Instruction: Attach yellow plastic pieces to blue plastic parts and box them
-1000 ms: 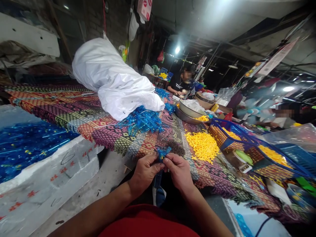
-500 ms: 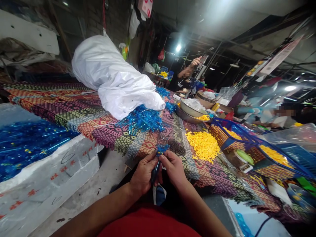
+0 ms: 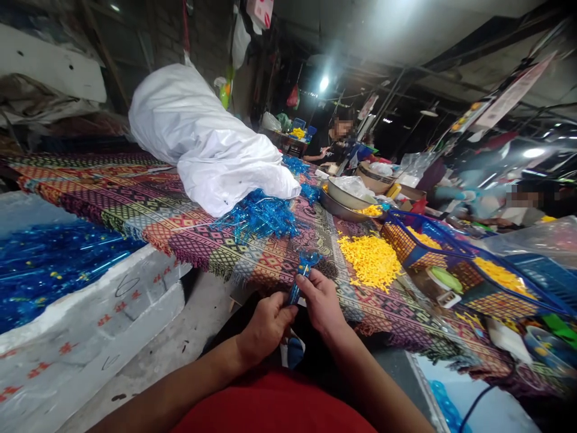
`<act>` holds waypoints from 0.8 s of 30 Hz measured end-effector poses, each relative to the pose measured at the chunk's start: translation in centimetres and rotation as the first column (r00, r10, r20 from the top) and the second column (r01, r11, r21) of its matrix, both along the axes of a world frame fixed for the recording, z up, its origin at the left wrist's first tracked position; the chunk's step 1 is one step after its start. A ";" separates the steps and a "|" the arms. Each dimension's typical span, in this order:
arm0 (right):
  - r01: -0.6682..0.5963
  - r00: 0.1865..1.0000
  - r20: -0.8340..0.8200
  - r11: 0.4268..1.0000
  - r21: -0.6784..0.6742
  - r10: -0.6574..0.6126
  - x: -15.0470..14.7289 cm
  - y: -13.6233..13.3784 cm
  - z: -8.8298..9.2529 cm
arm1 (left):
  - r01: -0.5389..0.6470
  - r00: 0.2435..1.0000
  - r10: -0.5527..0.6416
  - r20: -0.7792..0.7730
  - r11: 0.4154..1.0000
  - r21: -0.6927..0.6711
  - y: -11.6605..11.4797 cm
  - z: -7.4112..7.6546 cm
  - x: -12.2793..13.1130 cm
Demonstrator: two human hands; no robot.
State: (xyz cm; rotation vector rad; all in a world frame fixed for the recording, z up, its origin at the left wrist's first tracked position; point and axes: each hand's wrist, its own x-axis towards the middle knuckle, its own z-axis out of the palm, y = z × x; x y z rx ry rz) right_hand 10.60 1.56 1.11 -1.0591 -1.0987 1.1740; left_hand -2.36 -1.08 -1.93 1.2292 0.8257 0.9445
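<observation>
A slim, translucent blue plastic piece (image 3: 305, 264) with a flared upper end and a bit of yellow inside is between my two hands, tilted up to the right. My right hand (image 3: 321, 300) pinches it near the upper end. Lower down, my left hand (image 3: 267, 325) has its fingers closed round the bottom part, which is mostly hidden. Just beyond, on the patterned cloth (image 3: 252, 264), lie a small heap of dark beads (image 3: 329, 269) and a pile of small yellow plastic parts (image 3: 372, 260). Further back is a pile of similar blue pieces (image 3: 264, 216).
A large white sack (image 3: 211, 144) lies across the table. At left, a white foam box (image 3: 148, 282) is full of blue pieces. On the right stand blue baskets (image 3: 406, 249) of yellow parts and metal bowls (image 3: 340, 207). A person (image 3: 333, 141) sits across the table.
The blue piece now stands more upright and further right, its flared end clear of my fingers. My left hand has slid lower on it. The person opposite has lowered a raised hand.
</observation>
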 end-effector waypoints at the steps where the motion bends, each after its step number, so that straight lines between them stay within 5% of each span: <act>1: -0.001 1.000 -0.012 1.000 0.000 0.001 -0.1 0.1 -0.1 | -0.014 0.997 0.017 -0.070 0.999 0.048 0.0 0.0 0.0; 15: -0.107 0.994 0.019 0.994 -0.016 0.107 -0.1 0.3 -0.3 | -0.066 0.984 0.089 -0.154 0.987 0.145 1.0 1.1 -0.7; 19: -0.207 0.954 0.231 0.977 0.053 0.190 0.4 0.2 0.1 | -0.144 0.981 0.175 -0.078 0.942 0.304 2.6 2.7 -1.7; 24: -0.324 0.828 0.519 0.937 0.129 0.214 -0.1 -0.3 -0.2 | -0.188 0.982 0.180 0.060 0.964 0.190 2.8 2.9 -0.7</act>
